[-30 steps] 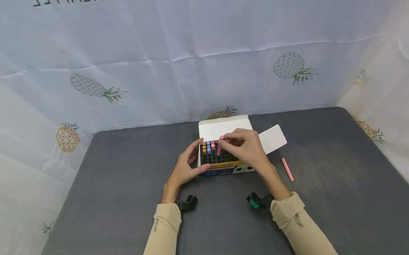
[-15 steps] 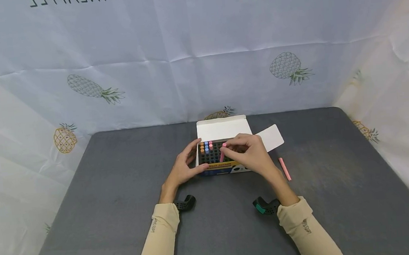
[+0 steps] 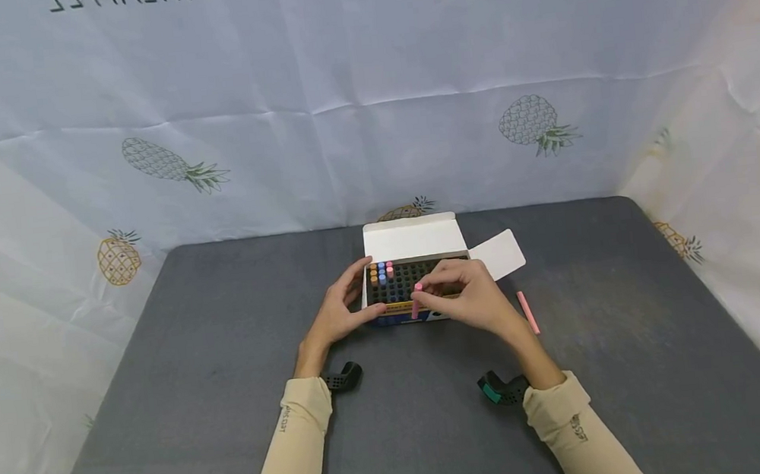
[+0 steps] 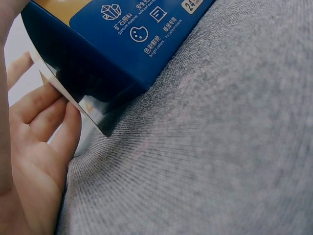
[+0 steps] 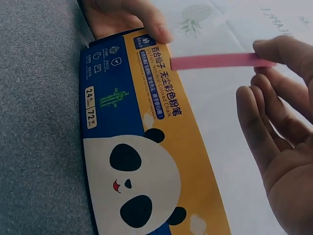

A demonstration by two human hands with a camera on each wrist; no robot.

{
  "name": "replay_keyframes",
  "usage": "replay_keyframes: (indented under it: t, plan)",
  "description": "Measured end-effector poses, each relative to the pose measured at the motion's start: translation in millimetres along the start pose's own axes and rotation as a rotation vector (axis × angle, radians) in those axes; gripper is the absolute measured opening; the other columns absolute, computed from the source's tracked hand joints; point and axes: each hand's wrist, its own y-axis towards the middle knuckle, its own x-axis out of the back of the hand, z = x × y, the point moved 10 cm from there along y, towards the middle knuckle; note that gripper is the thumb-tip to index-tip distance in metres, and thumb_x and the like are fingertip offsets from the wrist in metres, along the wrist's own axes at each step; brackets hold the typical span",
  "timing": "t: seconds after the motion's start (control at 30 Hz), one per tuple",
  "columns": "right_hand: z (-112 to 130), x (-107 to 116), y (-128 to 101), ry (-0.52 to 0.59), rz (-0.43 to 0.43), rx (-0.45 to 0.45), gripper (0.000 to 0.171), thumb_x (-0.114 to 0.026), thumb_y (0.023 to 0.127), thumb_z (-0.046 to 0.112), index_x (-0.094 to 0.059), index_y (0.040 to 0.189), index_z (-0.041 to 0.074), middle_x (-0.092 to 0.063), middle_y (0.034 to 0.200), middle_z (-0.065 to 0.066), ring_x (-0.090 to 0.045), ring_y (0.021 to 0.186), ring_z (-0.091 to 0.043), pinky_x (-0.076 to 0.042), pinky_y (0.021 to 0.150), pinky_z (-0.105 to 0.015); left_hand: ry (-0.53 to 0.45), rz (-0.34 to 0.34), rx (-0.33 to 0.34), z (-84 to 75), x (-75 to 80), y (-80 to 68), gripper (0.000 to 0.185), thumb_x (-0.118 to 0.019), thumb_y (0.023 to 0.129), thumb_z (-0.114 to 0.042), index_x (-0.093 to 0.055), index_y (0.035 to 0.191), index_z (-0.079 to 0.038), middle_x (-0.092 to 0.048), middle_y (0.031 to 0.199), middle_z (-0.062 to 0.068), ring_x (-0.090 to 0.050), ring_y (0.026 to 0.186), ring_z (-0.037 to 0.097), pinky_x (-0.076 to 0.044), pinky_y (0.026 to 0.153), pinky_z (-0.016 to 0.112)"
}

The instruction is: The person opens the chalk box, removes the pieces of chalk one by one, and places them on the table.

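An open chalk box (image 3: 406, 312) with a blue and yellow panda front (image 5: 146, 161) stands on the grey table. Its black grid holds a few orange, blue and pink chalks (image 3: 381, 271) in the back left corner. My left hand (image 3: 344, 310) grips the box's left end, with its fingers (image 4: 44, 122) along the side flap and its thumb (image 5: 146, 22) on the front edge. My right hand (image 3: 458, 298) pinches a pink chalk stick (image 3: 417, 300) by its upper end, over the box's front wall. In the right wrist view this pink chalk stick (image 5: 215, 61) points toward the left thumb.
A second pink chalk (image 3: 528, 312) lies on the table (image 3: 231, 404) to the right of the box. The box lid (image 3: 410, 235) stands up at the back and a white side flap (image 3: 500, 254) sticks out to the right. Pineapple-print sheets wall the table.
My right hand has drawn the pink chalk from above the grid's back rows toward me, to the front wall. The left hand has stayed on the box.
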Motion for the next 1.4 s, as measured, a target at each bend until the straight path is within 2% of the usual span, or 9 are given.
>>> replay_keyframes:
  t: [0.23,0.53,0.87,1.1,1.4]
  plan:
    - [-1,-4,-4,0.033,0.078,-0.023,0.009,-0.08,0.088,0.006,-0.082,0.095,0.011,-0.072,0.084,-0.003,-0.062,0.071,-0.008,-0.058,0.063,-0.026,-0.001,-0.005,-0.019,-0.9,1.6,-0.5,0.084,-0.081,0.088,-0.039,-0.037,0.159,-0.028,-0.051,0.152,0.015,-0.05,0.14,0.036,-0.042,0.117,0.06]
    - [-5,-3,-11,0.097,0.204,-0.012,0.009,-0.076,0.09,0.002,-0.082,0.097,0.006,-0.071,0.084,-0.006,-0.059,0.068,-0.009,-0.055,0.058,-0.029,-0.002,-0.002,-0.041,-2.9,1.3,-2.4,0.084,-0.08,0.088,-0.037,-0.037,0.159,-0.022,-0.048,0.155,0.016,-0.049,0.141,0.038,-0.042,0.116,0.06]
    - [-12,16,-18,0.073,0.272,-0.038,0.01,-0.077,0.089,0.001,-0.081,0.097,0.004,-0.069,0.08,-0.003,-0.059,0.067,-0.008,-0.054,0.059,-0.026,-0.013,-0.002,-0.047,-3.7,2.3,-2.5,0.084,-0.081,0.088,-0.036,-0.038,0.159,-0.024,-0.049,0.153,0.016,-0.051,0.139,0.036,-0.043,0.116,0.059]
    - [-19,21,-24,0.09,0.321,-0.058,0.011,-0.079,0.087,0.001,-0.081,0.098,0.004,-0.07,0.083,-0.003,-0.061,0.069,-0.008,-0.056,0.063,-0.026,-0.008,0.001,-0.033,-1.9,1.3,-2.0,0.084,-0.081,0.088,-0.041,-0.038,0.159,-0.027,-0.047,0.156,0.014,-0.049,0.142,0.037,-0.041,0.117,0.06]
    - [-27,37,-34,0.124,0.369,-0.114,0.013,-0.077,0.088,0.001,-0.079,0.1,-0.004,-0.071,0.083,-0.002,-0.061,0.069,-0.01,-0.057,0.064,-0.029,-0.014,0.007,-0.032,-2.8,-0.1,-0.4,0.083,-0.08,0.088,-0.039,-0.038,0.159,-0.027,-0.048,0.155,0.014,-0.048,0.142,0.036,-0.04,0.118,0.06]
